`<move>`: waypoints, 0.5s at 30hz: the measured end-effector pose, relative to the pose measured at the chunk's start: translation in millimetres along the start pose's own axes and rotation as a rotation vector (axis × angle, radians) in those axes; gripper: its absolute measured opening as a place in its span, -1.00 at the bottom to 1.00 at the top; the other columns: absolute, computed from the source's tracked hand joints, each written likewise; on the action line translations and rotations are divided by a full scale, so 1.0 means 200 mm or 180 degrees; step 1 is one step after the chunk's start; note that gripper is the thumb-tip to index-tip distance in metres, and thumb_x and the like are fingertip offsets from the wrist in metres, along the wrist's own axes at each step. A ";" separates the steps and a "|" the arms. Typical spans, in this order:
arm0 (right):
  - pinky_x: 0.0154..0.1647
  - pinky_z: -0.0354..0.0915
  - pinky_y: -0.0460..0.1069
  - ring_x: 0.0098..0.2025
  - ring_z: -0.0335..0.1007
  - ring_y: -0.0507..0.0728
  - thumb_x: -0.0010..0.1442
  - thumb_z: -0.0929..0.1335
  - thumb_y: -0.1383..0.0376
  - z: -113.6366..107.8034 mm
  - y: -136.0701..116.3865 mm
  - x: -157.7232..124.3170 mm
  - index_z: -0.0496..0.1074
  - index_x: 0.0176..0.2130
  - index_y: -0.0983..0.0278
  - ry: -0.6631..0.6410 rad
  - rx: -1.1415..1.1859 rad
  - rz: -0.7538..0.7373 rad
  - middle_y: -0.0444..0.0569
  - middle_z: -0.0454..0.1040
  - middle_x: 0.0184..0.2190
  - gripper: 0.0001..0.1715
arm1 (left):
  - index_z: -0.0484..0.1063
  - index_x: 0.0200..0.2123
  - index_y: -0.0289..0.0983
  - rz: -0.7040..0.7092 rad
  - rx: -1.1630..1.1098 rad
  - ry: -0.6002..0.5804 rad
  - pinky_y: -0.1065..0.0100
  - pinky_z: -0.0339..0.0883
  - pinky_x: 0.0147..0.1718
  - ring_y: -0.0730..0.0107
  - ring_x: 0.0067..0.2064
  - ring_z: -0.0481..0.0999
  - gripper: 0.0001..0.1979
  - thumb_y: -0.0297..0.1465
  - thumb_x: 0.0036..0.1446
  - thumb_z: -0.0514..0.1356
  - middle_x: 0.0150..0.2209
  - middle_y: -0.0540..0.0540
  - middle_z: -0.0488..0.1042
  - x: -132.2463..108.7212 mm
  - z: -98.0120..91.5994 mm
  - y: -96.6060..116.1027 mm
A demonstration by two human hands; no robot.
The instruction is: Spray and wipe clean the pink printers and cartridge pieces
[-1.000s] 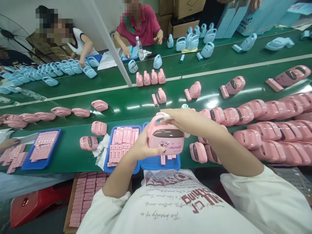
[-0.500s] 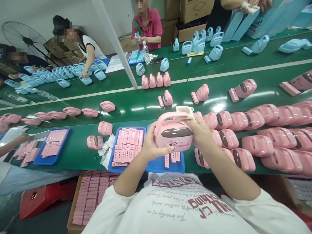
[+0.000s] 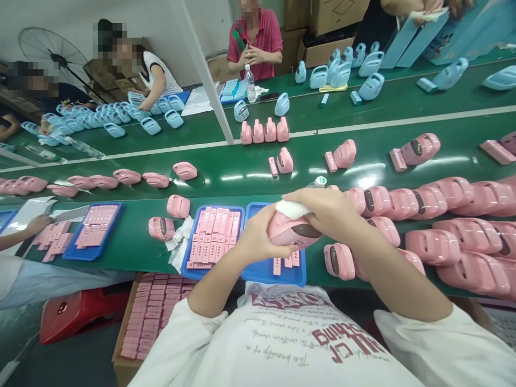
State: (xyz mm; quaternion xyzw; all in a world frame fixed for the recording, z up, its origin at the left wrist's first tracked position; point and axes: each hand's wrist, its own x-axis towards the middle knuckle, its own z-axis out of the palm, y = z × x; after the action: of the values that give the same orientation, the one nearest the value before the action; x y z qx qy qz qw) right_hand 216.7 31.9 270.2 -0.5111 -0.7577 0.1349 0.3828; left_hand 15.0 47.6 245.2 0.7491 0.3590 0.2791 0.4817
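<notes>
My left hand (image 3: 258,236) grips a pink handled device (image 3: 296,232) from its left side, holding it over a blue tray (image 3: 266,271). My right hand (image 3: 322,209) is closed on a white cloth (image 3: 291,209) pressed to the top of the device. The device is tilted, its dark window facing up and right. A second blue tray (image 3: 189,266) filled with pink rectangular parts lies just left. A row of pink devices (image 3: 423,204) lies to the right of my hands.
Green conveyor belts (image 3: 242,166) carry pink devices near me and blue devices (image 3: 121,115) farther back. Another person's hand (image 3: 38,223) works at a blue tray (image 3: 70,252) on the left. Two people sit across the belt. A box of pink parts (image 3: 149,317) stands below the table.
I have tipped the pink device downward and lowered it toward the tray. My right hand with the cloth has slid over its top.
</notes>
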 end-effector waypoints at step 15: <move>-0.14 0.45 0.11 -0.15 0.52 0.21 0.11 0.37 0.13 0.09 0.18 -0.07 0.53 -0.06 0.18 0.0437 0.1310 0.0826 -0.04 0.60 -0.19 -0.60 | 0.19 0.10 -0.24 0.0248 -0.1648 0.0932 0.01 0.30 0.08 -0.02 0.14 0.37 -0.15 -0.24 -0.27 0.47 0.11 -0.28 0.33 -0.02 0.22 -0.17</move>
State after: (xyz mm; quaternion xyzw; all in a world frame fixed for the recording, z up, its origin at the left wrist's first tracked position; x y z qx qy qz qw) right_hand 231.5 39.3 230.8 -0.5234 -0.6145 0.2993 0.5087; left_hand 37.4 30.0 196.7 0.5663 0.3125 0.4848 0.5888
